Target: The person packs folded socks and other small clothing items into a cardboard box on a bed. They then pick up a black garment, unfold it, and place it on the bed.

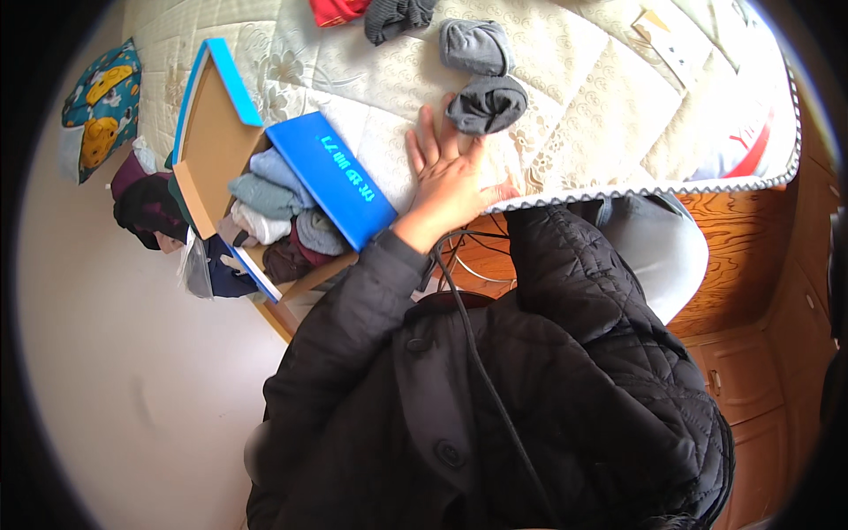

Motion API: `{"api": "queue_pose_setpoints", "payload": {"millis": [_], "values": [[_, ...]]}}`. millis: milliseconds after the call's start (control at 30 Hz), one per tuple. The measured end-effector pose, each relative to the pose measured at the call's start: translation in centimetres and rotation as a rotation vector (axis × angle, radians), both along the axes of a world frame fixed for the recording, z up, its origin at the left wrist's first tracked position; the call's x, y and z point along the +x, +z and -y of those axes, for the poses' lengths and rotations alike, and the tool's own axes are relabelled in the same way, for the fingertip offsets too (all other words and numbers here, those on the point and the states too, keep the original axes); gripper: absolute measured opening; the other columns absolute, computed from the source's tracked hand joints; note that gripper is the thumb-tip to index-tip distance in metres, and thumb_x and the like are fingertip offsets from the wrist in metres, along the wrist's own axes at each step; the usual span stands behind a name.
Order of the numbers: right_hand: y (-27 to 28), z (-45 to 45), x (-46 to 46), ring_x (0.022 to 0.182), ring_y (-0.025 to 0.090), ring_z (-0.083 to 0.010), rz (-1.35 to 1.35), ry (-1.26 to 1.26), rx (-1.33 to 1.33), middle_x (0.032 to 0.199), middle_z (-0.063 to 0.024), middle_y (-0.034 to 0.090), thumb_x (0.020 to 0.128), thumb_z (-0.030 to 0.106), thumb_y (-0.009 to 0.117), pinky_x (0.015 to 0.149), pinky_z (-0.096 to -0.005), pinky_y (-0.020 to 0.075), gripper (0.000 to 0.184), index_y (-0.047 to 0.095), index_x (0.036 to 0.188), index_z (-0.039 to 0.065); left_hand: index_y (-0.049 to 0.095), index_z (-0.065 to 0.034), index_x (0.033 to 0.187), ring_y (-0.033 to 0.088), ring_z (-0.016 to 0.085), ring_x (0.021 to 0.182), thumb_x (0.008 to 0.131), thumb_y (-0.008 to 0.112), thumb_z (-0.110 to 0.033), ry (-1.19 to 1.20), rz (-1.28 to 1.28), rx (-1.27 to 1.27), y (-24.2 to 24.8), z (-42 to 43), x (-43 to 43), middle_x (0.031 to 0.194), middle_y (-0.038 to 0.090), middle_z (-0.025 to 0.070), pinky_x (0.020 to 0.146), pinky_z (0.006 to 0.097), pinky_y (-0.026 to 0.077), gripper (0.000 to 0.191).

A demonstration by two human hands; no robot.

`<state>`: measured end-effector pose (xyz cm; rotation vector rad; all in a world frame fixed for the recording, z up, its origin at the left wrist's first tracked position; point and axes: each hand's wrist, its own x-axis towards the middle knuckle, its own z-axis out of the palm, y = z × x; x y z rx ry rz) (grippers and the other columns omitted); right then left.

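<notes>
My left hand (450,175) lies palm down on the quilted mattress (570,152), fingers spread. Its fingertips reach the edge of a dark grey rolled bundle of socks (489,106); whether they touch it I cannot tell. Just beyond is a lighter grey rolled bundle (476,48). The black right sleeve (570,265) runs down past the mattress edge, and my right hand is out of view. Left of my left wrist stands an opened blue cardboard box (222,126) with folded socks (268,195) in grey, blue, white and dark red. Its blue lid flap (334,175) bears writing.
Farther up the mattress lie a dark ribbed bundle (397,18) and a red cloth item (338,10). A card (664,50) rests at upper right. Dark clothing (156,205) and a patterned teal bag (106,109) are at far left. A black cable (464,311) crosses my jacket.
</notes>
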<state>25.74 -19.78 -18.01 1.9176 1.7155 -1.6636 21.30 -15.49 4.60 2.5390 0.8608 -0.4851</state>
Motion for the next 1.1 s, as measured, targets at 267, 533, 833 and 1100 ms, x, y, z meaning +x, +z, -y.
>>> {"api": "queue_pose_setpoints", "payload": {"millis": [267,533,833,1100], "values": [[6.9,3.5,-0.3,0.083,0.070,-0.0265,0.090,0.001,0.140,0.090,-0.0115,0.073,0.087,0.028,0.066,0.072,-0.0398,0.0531,0.023,0.075,0.095,0.009,0.009,-0.0286,0.165,-0.031,0.053,0.146,0.079,0.067,-0.076,0.041,-0.057,-0.061,0.1,-0.8,1.3,0.165,-0.016,0.0309,0.113,0.0706,-0.013,0.114],[14.8,5.8,-0.8,0.082,0.070,-0.0260,0.153,0.116,0.252,0.087,-0.0121,0.073,0.086,0.027,0.066,0.070,-0.0392,0.0527,0.021,0.075,0.092,0.009,0.046,-0.0204,0.149,0.025,0.055,0.143,0.087,0.073,-0.041,-0.230,0.045,0.043,4.7,3.5,0.2,0.153,0.040,0.0252,0.114,0.0657,0.028,0.070],[32.5,4.2,1.5,0.075,0.068,-0.0278,0.332,0.361,0.201,0.085,-0.0161,0.071,0.088,0.019,0.065,0.068,-0.0389,0.0530,0.017,0.076,0.088,0.005,0.073,-0.0073,0.113,0.074,0.027,0.088,0.092,0.073,-0.023,0.059,0.914,-0.171,16.4,-1.1,-19.9,0.102,0.075,0.0151,0.079,0.0338,0.056,0.027],[42.7,-6.2,-9.4,0.094,0.067,-0.0271,-0.210,0.160,1.038,0.103,-0.0169,0.068,0.105,0.022,0.054,0.086,-0.0358,0.0523,0.032,0.073,0.099,-0.002,0.057,-0.0050,0.128,0.066,0.038,0.110,0.088,0.076,-0.041,0.904,0.410,0.388,9.5,-8.6,-38.9,0.108,0.071,0.0194,0.091,0.0458,0.052,0.058]]}}
